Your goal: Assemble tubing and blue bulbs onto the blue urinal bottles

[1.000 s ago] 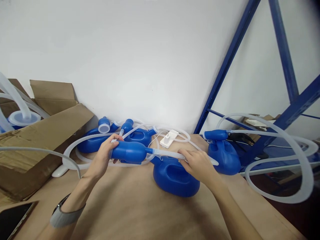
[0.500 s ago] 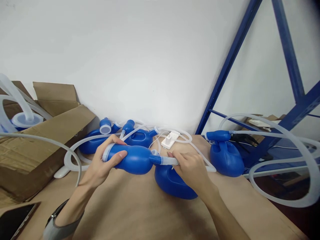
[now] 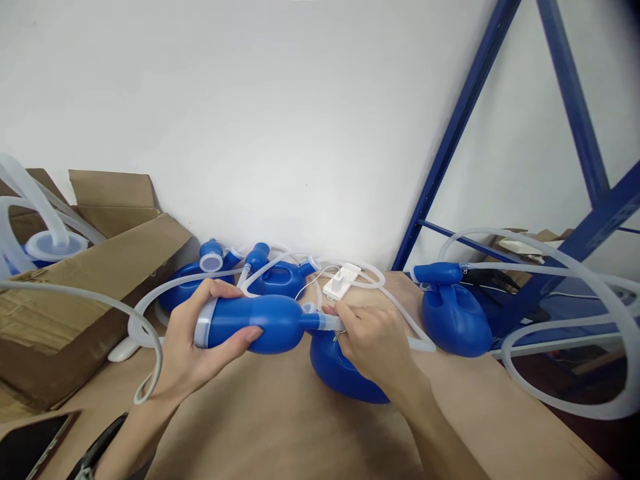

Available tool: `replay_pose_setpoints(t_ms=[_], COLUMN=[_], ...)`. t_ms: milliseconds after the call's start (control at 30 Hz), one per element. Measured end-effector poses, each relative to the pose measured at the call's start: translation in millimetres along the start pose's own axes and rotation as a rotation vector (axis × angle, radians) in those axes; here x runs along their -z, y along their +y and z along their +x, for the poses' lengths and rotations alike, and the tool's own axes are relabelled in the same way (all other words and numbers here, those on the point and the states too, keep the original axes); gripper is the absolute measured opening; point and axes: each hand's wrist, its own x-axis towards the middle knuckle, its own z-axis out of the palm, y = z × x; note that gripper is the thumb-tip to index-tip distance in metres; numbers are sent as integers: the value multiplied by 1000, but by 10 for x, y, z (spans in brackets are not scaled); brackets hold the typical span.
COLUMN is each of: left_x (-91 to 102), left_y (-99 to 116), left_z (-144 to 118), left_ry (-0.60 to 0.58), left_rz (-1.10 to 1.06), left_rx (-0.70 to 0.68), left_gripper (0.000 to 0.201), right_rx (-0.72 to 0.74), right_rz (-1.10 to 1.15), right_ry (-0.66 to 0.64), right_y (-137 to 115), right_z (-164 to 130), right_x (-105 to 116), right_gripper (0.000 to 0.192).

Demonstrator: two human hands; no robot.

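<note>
My left hand is wrapped around a blue, bulb-shaped plastic urinal head, its fingers on top and thumb along the near side. A whitish rim rings the wide end beside the palm. From the other end a narrow neck points right into a translucent hose. My right hand pinches that hose close to the neck; a small metal clip shows under the fingers. Beneath the right hand a blue bottle lies on the brown table, partly covered by it.
More blue bottles with looped hoses lie along the wall beside a white power strip. An open cardboard box stands left, a phone at front left. Another bottle sits by the blue metal shelf frame.
My right hand has shifted slightly left along the hose, nearer the neck. My left hand has turned a little around the urinal head, and its wrist has lowered.
</note>
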Motion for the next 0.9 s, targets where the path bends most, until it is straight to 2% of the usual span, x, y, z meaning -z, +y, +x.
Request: replay_pose_setpoints(t_ms=[233, 500, 600, 767, 900], left_x=[16, -51, -98, -83, 5], left_y=[-79, -56, 11, 86, 107], left_z=[-30, -47, -55, -42, -21], left_ry=[-54, -118, -85, -27, 67], left_rz=[84, 33, 1, -128, -45], left_rx=[-133, -84, -25, 50, 85], left_gripper=[34, 32, 34, 29, 31], right_rx=[13, -19, -39, -86, -60], right_rz=[-57, 49, 42, 170, 171], right_ry=[-11, -34, -22, 53, 110], right_y=[-35, -120, -102, -57, 9], right_z=[-7, -35, -32, 17, 54], right_x=[85, 12, 20, 124, 213], right_gripper=[45, 43, 41, 29, 16])
